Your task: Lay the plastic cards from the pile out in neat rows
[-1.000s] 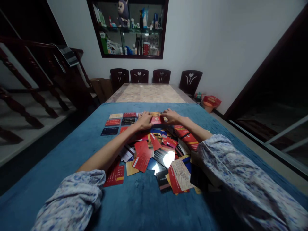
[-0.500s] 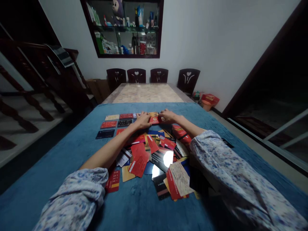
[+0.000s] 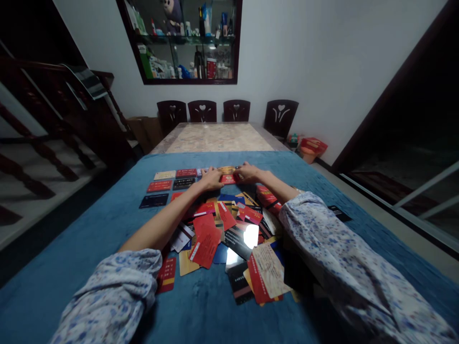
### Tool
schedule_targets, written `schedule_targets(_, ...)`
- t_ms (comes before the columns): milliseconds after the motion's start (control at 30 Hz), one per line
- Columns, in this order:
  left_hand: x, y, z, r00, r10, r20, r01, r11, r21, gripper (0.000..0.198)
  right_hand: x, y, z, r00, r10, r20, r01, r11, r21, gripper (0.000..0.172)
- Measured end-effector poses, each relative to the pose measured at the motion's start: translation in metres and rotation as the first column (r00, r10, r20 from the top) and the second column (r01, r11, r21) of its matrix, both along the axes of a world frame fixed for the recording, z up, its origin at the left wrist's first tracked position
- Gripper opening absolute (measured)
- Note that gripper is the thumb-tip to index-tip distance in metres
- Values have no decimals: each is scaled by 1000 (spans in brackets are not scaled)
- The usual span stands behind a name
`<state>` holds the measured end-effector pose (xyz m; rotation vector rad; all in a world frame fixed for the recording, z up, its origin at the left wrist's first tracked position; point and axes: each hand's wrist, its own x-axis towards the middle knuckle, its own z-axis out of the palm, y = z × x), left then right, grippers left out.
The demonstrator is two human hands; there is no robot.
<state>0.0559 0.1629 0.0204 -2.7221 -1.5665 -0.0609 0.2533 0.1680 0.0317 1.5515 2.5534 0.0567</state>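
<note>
My left hand (image 3: 211,179) and my right hand (image 3: 247,173) meet at the far part of the blue cloth, on either side of a red card (image 3: 228,179). The fingers of both are bent onto its side edges. Just beyond it lies a gold card (image 3: 226,169). Left of my hands, cards lie in rows: a cream card (image 3: 164,175), a black card (image 3: 184,183) and a dark blue card (image 3: 154,200) among them. Beneath my forearms spreads a loose, overlapping heap of cards (image 3: 207,243), red, gold, blue and black. My left hand and forearm partly hide the rows.
A blue cloth (image 3: 107,224) covers the near part of the marbled table (image 3: 218,136). By my right forearm sits a red packet (image 3: 268,198), with a dark, boxy object (image 3: 297,267) under the sleeve. One black card (image 3: 339,213) lies far right. Several chairs (image 3: 236,111) stand behind.
The view has shifted slightly. Both hands stay around the red card, with only small finger movement; the rows and the heap look the same.
</note>
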Motion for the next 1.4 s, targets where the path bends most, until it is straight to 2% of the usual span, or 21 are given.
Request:
schedule_targets(533, 2, -2, 1, 998, 8, -57, -9, 1000, -25, 32, -3, -2, -1, 999, 13, 44, -13, 1000, 6, 34)
schedule_targets(733, 2, -3, 2, 998, 7, -61, -9, 1000, -28, 36, -4, -5, 1, 1000, -1, 31, 1, 1000, 1, 36)
schedule_targets(933, 1, -5, 2, 998, -2, -69, 2, 1000, 1, 31, -5, -7, 2, 999, 4, 34, -4, 1000, 15, 35)
schedule_targets(1200, -7, -7, -1, 996, -92, -10, 93, 994, 63, 23, -3, -7, 2, 1000, 22, 18, -22, 999, 26, 42)
schedule_targets(1400, -14, -12, 2, 993, -118, -9, 118, 986, 117, 33, -3, -12, 6, 999, 44, 1, -44, 998, 53, 42)
